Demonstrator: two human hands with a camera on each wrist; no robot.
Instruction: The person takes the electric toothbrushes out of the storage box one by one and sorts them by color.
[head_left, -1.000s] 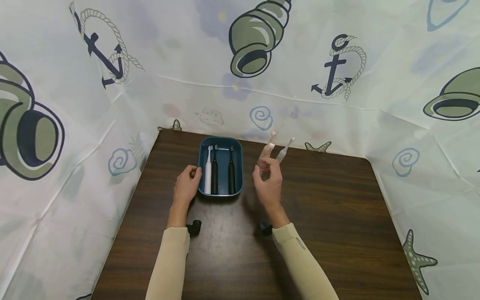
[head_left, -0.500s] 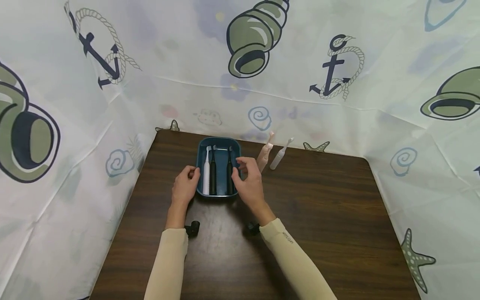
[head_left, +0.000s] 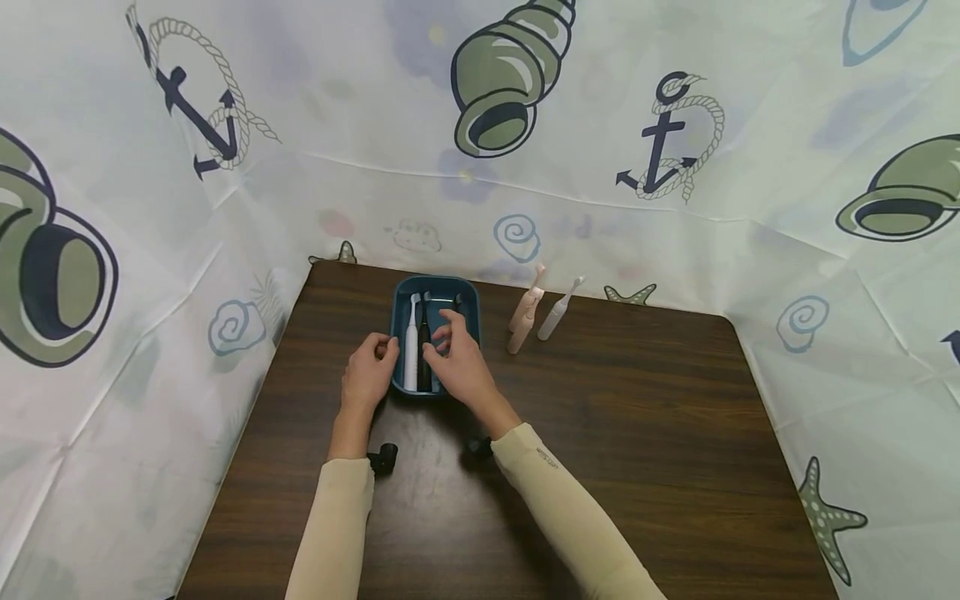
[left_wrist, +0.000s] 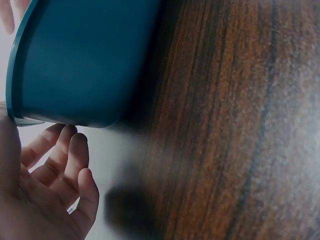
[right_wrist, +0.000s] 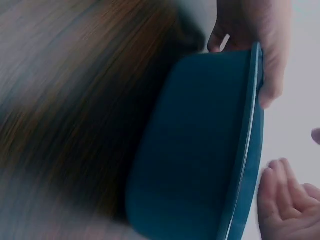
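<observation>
A blue tray (head_left: pixel 471 293) sits at the back of the dark wood table (head_left: pixel 637 433). A white toothbrush (head_left: pixel 410 342) and a black one (head_left: pixel 424 332) lie in it lengthwise; a second black one is mostly hidden under my right hand. My left hand (head_left: pixel 384 348) grips the tray's left rim, thumb over the edge. My right hand (head_left: pixel 444 333) hovers over the tray's right half with fingers loosely spread above the black brushes, holding nothing I can see. The right wrist view shows the tray's wall (right_wrist: pixel 200 150), my right fingers (right_wrist: pixel 282 200) by its rim and my left hand (right_wrist: pixel 260 40).
A pink toothbrush (head_left: pixel 522 312) and a pale grey one (head_left: pixel 555 310) lie on the table just right of the tray. A printed nautical curtain (head_left: pixel 675 125) encloses the table at the back and both sides. Bare wood stretches toward me and to the right.
My right hand has swung left from near the two loose toothbrushes to above the tray's inside. My left hand has stayed on the tray's left rim.
</observation>
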